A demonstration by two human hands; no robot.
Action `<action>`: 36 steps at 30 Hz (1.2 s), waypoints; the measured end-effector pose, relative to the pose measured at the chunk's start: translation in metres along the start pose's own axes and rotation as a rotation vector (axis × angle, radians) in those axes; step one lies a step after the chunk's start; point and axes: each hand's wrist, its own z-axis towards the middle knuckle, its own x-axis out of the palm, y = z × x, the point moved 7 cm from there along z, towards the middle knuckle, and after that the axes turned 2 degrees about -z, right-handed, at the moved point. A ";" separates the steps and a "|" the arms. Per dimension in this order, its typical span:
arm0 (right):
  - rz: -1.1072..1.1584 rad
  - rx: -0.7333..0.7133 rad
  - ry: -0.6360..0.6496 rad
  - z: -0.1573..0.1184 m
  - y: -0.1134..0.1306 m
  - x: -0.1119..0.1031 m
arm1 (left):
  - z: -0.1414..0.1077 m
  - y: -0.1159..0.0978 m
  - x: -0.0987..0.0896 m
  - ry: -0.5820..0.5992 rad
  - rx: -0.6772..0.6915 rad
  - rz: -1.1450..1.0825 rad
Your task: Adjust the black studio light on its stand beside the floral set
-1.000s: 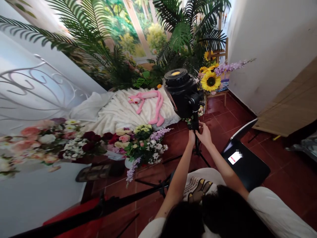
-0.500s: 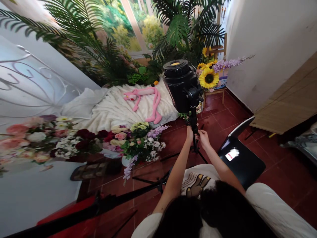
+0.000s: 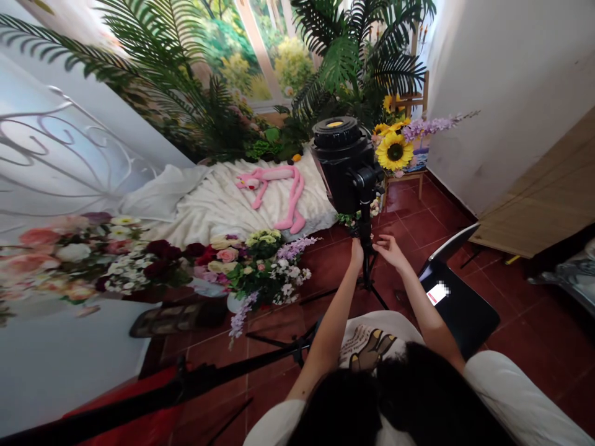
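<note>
A black studio light [image 3: 341, 164] stands upright in front of me on a black light stand [image 3: 365, 232]. My left hand [image 3: 357, 251] is closed around the stand's pole just below the lamp head, its fingers partly hidden behind the pole. Just right of the pole is my right hand [image 3: 389, 249], fingers spread and holding nothing. Its fingertips point toward the pole; whether they touch it I cannot tell.
A black chair [image 3: 465, 310] with a lit phone [image 3: 438, 293] on it is at my right. Flower bunches [image 3: 251, 266] and a second black pole [image 3: 223, 371] fill the left. Behind the light, a pink plush toy [image 3: 279, 173] lies on a white-covered bed [image 3: 209, 198].
My right hand has come away from the pole, slightly to the right, and its fingers have spread. My left hand stays on the stand. The view has shifted slightly.
</note>
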 end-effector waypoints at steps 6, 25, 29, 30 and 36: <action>-0.122 -0.460 0.114 -0.017 0.077 0.029 | 0.003 -0.001 -0.003 -0.018 0.044 0.030; -0.367 -0.408 1.024 -0.119 -0.015 0.265 | -0.277 -0.111 -0.306 -1.530 0.625 0.618; -0.388 -0.511 1.296 -0.167 -0.017 0.330 | -0.329 -0.141 -0.314 -1.738 0.783 0.594; -0.404 -0.541 1.344 -0.177 -0.015 0.348 | -0.332 -0.150 -0.315 -1.706 0.807 0.614; -0.728 -0.377 1.616 -0.208 -0.014 0.458 | -0.300 -0.180 -0.332 -1.332 0.741 0.602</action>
